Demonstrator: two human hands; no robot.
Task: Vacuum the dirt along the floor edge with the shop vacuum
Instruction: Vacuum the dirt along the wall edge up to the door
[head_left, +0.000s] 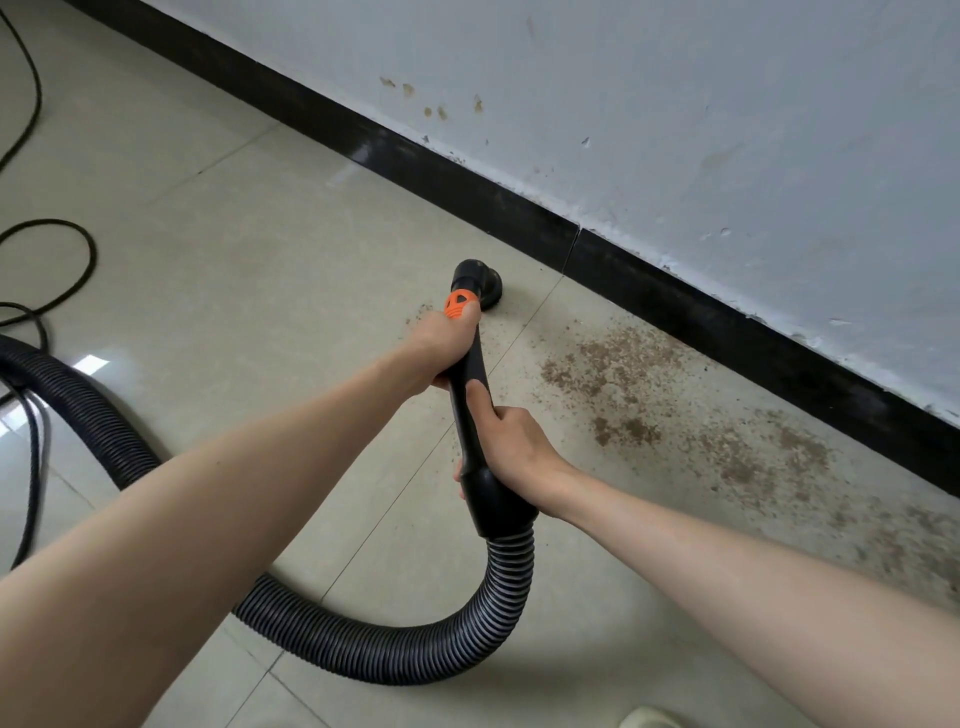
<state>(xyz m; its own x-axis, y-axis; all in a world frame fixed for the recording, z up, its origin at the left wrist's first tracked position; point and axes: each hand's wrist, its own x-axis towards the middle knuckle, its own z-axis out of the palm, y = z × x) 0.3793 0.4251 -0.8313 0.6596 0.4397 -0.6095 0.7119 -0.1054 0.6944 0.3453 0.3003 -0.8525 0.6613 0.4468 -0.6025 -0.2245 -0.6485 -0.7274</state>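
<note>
Wand (467, 374): black rigid tube with an orange collar (458, 303), long axis running away from the person toward the baseboard (675, 296), ending in a round brush nozzle (485, 283) set down on the floor (249, 218) a little short of the wall edge. Left hand (441, 348): fingers curled round the upper wand just below the collar. Right hand (514, 441): wrapped round the lower wand above the cuff, thumb laid along the tube. Hose (374, 649): ribbed, black, looping from the cuff down and back to the left, out of frame; the vacuum body is not in view. Dirt (649, 384): brown granular patches spread along the floor beside the baseboard, lying to the right of the nozzle and stretching on toward the lower right corner; a thin scatter also sits just left of the nozzle by the left hand. Relation governing the next move, as judged: the bulk of the dirt lies rightward of the nozzle, parallel to the baseboard, so the wand tip needs to sweep right along the edge, with the right hand the nearer one to that stretch. Cable (78, 260): black, coiled loosely at far left.
</note>
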